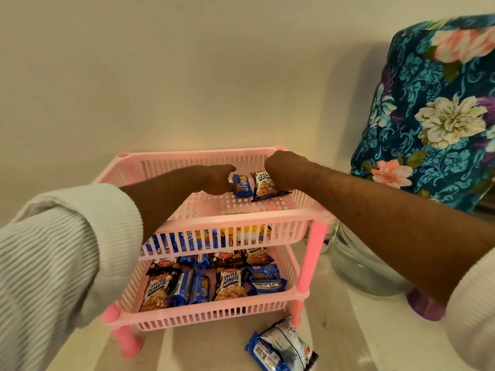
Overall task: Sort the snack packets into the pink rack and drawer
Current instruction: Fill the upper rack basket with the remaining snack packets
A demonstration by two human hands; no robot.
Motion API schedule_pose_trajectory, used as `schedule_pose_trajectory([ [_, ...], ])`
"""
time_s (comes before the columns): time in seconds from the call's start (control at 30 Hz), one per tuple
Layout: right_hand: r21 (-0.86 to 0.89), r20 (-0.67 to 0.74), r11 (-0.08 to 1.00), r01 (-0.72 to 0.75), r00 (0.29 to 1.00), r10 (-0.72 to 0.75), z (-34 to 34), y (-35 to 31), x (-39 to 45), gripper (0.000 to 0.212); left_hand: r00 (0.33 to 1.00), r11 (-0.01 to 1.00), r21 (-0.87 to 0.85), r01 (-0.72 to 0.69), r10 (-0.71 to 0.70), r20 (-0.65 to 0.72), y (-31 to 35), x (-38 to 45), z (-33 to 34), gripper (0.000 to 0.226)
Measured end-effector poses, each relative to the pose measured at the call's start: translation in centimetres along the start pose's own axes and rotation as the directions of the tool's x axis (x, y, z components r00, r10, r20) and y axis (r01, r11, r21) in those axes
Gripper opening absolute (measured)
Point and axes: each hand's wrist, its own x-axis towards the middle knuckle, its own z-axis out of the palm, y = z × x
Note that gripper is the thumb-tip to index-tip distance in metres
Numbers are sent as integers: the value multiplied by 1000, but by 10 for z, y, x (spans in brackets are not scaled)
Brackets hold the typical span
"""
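Cream wall, pale counter, pink rack (312, 259) against the wall

A floral cloth (439, 108) drapes something at right; packets fill the lower tiers. In the top tray the left hand (218, 180) pinches a blue biscuit packet (242, 186), and the right hand (281, 170) grips a salted peanuts packet (265, 186); two loose packets (281, 346) lie on the counter

Pink rack (313, 261), teal floral cloth (428, 108)

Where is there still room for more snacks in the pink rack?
The top shelf floor is bare left of and in front of the blue packet and peanut packet that the hands hold. The bottom shelf is crowded with packets.
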Motion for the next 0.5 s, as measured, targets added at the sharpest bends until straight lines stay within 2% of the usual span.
schedule_pose_trajectory([
  [0.13,31,-58,999,-32,998,34,-14,3,-18,26,998,1000,11,-21,22,-62,6,-18,-7,69],
  [0.3,249,-217,966,-72,968,128,-45,-1,-70,28,968,976,-124,-178,151,-202,22,-73,-13,55],
  [0.4,400,-409,914,-73,878,249,-53,-12,-120,28,893,933,-144,-330,259,-368,29,-122,0,46],
  [0.5,536,-611,842,55,714,342,-42,-35,-176,22,742,847,-103,-521,390,-545,29,-173,36,36],
])
